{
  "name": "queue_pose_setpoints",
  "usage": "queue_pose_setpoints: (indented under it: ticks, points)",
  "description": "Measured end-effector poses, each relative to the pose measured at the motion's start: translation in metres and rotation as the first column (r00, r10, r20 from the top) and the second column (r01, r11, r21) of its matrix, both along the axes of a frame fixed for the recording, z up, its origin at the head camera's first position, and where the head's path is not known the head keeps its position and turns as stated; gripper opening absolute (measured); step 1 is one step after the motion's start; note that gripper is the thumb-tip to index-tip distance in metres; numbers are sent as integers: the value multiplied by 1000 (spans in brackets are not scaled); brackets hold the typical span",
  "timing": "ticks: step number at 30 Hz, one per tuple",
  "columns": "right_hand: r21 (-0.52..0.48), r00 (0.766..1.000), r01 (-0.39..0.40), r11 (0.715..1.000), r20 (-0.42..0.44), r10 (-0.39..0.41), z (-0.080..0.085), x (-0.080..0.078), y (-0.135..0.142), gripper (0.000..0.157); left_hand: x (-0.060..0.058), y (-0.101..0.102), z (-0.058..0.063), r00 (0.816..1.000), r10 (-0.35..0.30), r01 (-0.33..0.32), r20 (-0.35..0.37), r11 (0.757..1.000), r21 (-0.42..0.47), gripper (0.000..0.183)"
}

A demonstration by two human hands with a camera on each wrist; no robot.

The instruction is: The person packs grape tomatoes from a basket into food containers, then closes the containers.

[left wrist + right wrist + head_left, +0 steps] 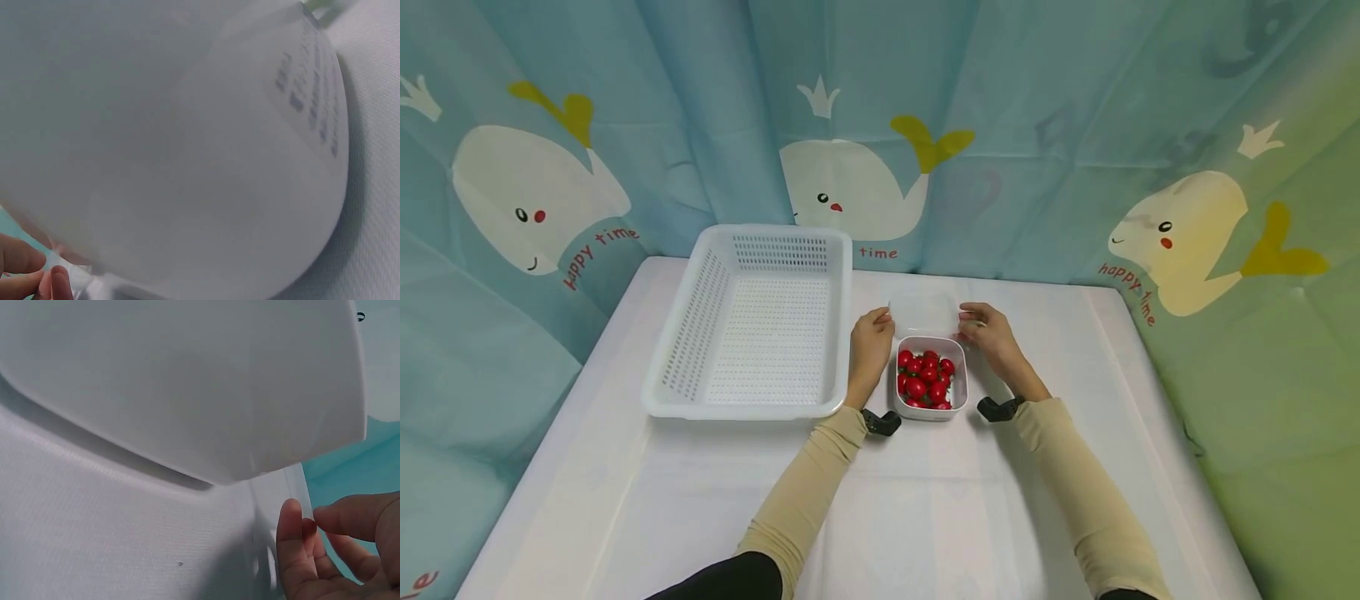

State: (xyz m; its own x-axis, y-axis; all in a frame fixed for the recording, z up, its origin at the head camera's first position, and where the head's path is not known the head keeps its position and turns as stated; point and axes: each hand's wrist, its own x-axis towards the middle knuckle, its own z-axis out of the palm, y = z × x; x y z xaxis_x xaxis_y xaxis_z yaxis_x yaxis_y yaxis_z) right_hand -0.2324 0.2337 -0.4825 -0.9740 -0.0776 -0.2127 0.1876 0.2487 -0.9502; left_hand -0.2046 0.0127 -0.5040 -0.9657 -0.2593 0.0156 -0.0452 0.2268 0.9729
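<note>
A white square food container (pixel 929 414) full of red cherry tomatoes (pixel 928 375) sits uncovered on the table. Just behind it, a translucent lid (pixel 923 314) is held between both hands. My left hand (pixel 870 350) pinches the lid's left edge, and my right hand (pixel 994 340) has thumb and fingers at its right edge. Close up in the left wrist view, the container wall (pixel 219 169) carries printed text and hides most of the lid; left fingertips (pixel 59 281) show at the lower left. In the right wrist view, the container (pixel 187 381) stands beside the right fingers (pixel 290 531).
Left of the container stands a large white perforated plastic basket (pixel 747 412), close to my left hand. White cloth covers the table (pixel 925 517). A blue-green curtain (pixel 1022 200) with whale prints hangs behind and at the sides.
</note>
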Motion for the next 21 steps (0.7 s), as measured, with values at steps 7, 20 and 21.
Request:
queue_pose_setpoints:
  ticks: [7,20,21]
  points:
    - [-34,999,-2,999,-33,1,-1,4,1,50,0,-1,0,1000,-9,9,-5,999,44,33]
    - [-96,994,-7,995,-114,-4,-4,8,4,55,5,-2,0,995,-58,76,-87,970,231,38]
    - [-104,993,-5,995,-119,-7,-5,9,5,55,6,-3,0,993,-58,81,-100,965,248,38]
